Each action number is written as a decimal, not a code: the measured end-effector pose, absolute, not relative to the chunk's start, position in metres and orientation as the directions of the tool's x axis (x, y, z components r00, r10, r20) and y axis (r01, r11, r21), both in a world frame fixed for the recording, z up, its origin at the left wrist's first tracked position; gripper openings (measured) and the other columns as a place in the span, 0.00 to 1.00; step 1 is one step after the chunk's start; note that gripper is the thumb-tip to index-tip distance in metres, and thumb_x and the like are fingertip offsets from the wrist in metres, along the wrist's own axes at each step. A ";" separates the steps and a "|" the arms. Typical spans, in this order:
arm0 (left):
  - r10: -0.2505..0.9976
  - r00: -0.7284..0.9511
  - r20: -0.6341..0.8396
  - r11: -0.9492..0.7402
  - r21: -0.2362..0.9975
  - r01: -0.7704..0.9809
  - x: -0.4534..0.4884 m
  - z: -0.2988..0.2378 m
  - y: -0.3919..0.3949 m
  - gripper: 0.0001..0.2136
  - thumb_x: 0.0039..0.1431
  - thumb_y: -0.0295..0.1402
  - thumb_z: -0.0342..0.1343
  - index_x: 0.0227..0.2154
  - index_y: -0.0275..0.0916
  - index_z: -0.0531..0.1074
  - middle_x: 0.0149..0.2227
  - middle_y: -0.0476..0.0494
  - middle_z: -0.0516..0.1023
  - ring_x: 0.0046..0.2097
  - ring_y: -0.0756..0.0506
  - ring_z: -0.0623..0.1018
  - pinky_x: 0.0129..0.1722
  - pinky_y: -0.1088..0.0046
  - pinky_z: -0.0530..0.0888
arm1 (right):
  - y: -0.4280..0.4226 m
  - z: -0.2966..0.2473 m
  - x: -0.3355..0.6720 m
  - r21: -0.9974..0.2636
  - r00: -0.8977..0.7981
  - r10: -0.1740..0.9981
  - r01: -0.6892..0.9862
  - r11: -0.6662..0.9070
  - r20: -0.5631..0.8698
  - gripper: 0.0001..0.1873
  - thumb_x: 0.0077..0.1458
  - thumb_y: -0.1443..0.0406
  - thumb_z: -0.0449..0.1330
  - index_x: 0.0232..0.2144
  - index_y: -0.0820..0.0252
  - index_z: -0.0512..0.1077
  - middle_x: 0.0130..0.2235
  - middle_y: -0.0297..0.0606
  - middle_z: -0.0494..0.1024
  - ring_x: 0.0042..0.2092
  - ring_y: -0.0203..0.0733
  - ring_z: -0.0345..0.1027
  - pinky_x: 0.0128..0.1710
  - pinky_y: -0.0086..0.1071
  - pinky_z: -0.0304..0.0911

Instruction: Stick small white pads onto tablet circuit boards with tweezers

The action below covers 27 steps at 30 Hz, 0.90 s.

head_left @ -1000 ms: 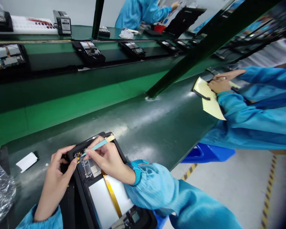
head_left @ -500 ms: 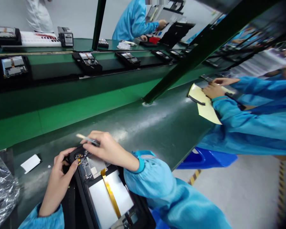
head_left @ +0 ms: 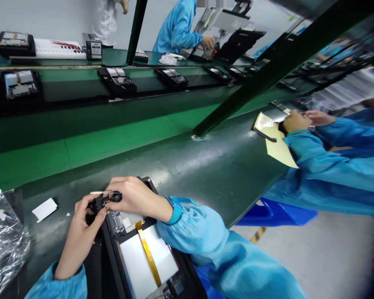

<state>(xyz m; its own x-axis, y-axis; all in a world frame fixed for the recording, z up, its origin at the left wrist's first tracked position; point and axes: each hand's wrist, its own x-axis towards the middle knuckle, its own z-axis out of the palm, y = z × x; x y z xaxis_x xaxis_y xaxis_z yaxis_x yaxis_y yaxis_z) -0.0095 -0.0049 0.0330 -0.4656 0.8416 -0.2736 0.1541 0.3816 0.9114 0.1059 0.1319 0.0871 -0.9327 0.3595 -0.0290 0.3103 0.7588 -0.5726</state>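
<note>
An opened tablet in a black fixture [head_left: 145,249] lies at the near edge of the dark green bench [head_left: 205,166], showing a white battery, a yellow flex strip and a small circuit board. My left hand [head_left: 81,232] presses a fingertip on the fixture's top left corner. My right hand [head_left: 134,197] rests over the top edge and pinches a thin light stick tool [head_left: 101,192], which lies nearly level and points left.
A white paper slip [head_left: 44,209] and crinkled clear plastic [head_left: 3,236] lie at the left. A co-worker's blue sleeves [head_left: 327,162] work over yellow sheets at the right. Several fixtures with devices ride the far conveyor [head_left: 116,79]. A green post [head_left: 237,95] slants across.
My right hand turned the stick tool from pointing down at the board to lying flat and pointing left, and shifted to the fixture's top edge. The left hand stayed on the corner.
</note>
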 end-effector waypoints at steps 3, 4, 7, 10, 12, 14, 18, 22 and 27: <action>0.843 -0.470 -0.262 0.375 0.913 0.164 -0.009 0.036 -0.005 0.18 0.52 0.47 0.53 0.44 0.46 0.68 0.42 0.47 0.71 0.40 0.45 0.71 0.42 0.65 0.66 | 0.130 0.090 0.104 -0.512 -0.933 0.356 0.333 0.792 -0.055 0.05 0.51 0.68 0.63 0.33 0.63 0.75 0.33 0.36 0.77 0.32 0.38 0.69 0.27 0.28 0.52; 0.842 -0.473 -0.258 0.372 0.913 0.165 -0.008 0.036 -0.005 0.18 0.52 0.47 0.53 0.43 0.45 0.68 0.41 0.46 0.71 0.40 0.45 0.71 0.41 0.65 0.67 | 0.130 0.092 0.104 -0.487 -0.934 0.351 0.335 0.807 -0.061 0.05 0.51 0.67 0.62 0.33 0.62 0.75 0.33 0.36 0.77 0.32 0.37 0.69 0.26 0.29 0.50; 0.841 -0.481 -0.246 0.363 0.917 0.166 -0.008 0.035 -0.005 0.19 0.52 0.47 0.54 0.44 0.44 0.68 0.41 0.45 0.72 0.39 0.45 0.71 0.40 0.65 0.67 | 0.129 0.096 0.103 -0.409 -0.948 0.308 0.311 0.858 -0.074 0.05 0.54 0.65 0.61 0.34 0.61 0.74 0.33 0.35 0.77 0.31 0.37 0.68 0.23 0.30 0.44; 0.850 -0.476 -0.226 0.341 0.924 0.171 -0.008 0.033 -0.006 0.19 0.53 0.47 0.53 0.46 0.44 0.68 0.45 0.45 0.70 0.41 0.45 0.69 0.41 0.66 0.66 | 0.129 0.102 0.101 -0.334 -0.961 0.255 0.278 0.901 -0.109 0.06 0.56 0.64 0.60 0.36 0.60 0.74 0.34 0.36 0.77 0.30 0.37 0.67 0.22 0.32 0.40; 0.856 -0.471 -0.212 0.328 0.928 0.177 -0.008 0.032 -0.006 0.18 0.54 0.45 0.53 0.46 0.45 0.67 0.47 0.46 0.70 0.42 0.45 0.69 0.42 0.66 0.66 | 0.128 0.106 0.099 -0.286 -0.964 0.229 0.260 0.922 -0.138 0.07 0.57 0.65 0.59 0.37 0.61 0.73 0.35 0.36 0.77 0.30 0.37 0.67 0.22 0.33 0.39; 0.860 -0.467 -0.207 0.324 0.928 0.184 -0.008 0.032 -0.006 0.16 0.55 0.44 0.53 0.45 0.46 0.67 0.47 0.46 0.70 0.43 0.45 0.68 0.43 0.66 0.66 | 0.128 0.108 0.098 -0.248 -0.966 0.201 0.237 0.939 -0.162 0.08 0.58 0.66 0.57 0.40 0.61 0.73 0.35 0.37 0.77 0.29 0.37 0.67 0.21 0.33 0.38; 0.863 -0.456 -0.216 0.331 0.925 0.187 -0.007 0.035 -0.006 0.14 0.56 0.43 0.53 0.45 0.47 0.68 0.44 0.47 0.70 0.43 0.45 0.69 0.45 0.66 0.65 | 0.129 0.109 0.098 -0.211 -0.974 0.137 0.174 0.962 -0.178 0.10 0.59 0.65 0.57 0.42 0.62 0.72 0.36 0.38 0.76 0.29 0.37 0.68 0.21 0.33 0.38; 0.861 -0.464 -0.207 0.321 0.930 0.180 -0.007 0.036 -0.006 0.16 0.55 0.43 0.54 0.45 0.45 0.68 0.43 0.45 0.71 0.44 0.44 0.70 0.45 0.66 0.67 | 0.132 0.106 0.097 -0.174 -0.981 0.098 0.127 0.976 -0.169 0.09 0.59 0.64 0.58 0.42 0.62 0.71 0.36 0.38 0.76 0.30 0.38 0.69 0.21 0.33 0.39; 0.863 -0.466 -0.196 0.307 0.935 0.175 -0.007 0.035 -0.005 0.15 0.55 0.43 0.53 0.44 0.45 0.68 0.43 0.45 0.71 0.47 0.43 0.70 0.48 0.64 0.67 | 0.131 0.110 0.094 -0.123 -0.976 0.047 0.075 0.990 -0.215 0.07 0.60 0.68 0.54 0.39 0.63 0.72 0.37 0.39 0.77 0.29 0.37 0.70 0.20 0.33 0.40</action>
<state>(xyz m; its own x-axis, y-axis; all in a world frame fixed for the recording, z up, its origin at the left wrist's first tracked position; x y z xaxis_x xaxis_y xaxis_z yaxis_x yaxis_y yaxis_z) -0.0070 -0.0054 0.0351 -0.4663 0.8627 -0.1960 0.1751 0.3072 0.9354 0.0936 0.1314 0.1099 -0.9756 0.0469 -0.2145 0.0745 0.9897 -0.1226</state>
